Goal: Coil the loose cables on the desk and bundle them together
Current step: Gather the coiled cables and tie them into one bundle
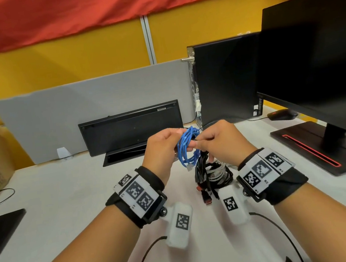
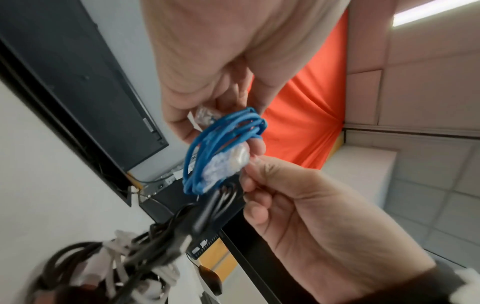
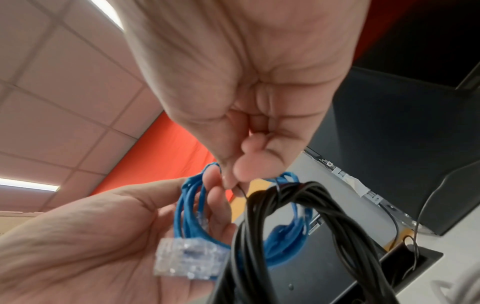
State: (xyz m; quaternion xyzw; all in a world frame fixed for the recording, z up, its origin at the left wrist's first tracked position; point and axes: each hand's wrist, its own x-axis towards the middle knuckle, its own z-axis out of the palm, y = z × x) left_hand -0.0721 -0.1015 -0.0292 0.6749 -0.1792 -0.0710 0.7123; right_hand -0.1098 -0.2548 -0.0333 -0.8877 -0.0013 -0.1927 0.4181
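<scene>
The left hand (image 1: 161, 151) gripped a coiled blue network cable (image 1: 186, 148) above the white desk (image 1: 67, 198). The right hand (image 1: 223, 141) pinched a thin black tie (image 3: 242, 192) beside it; bundled black and white cables (image 1: 212, 174) hung below both grips.

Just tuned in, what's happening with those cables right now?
A person holds a coiled blue cable in the left hand above the desk. The right hand pinches something thin at the top of a black cable bundle hanging beside it. The two coils touch; whether they are tied together yet cannot be told.
</scene>
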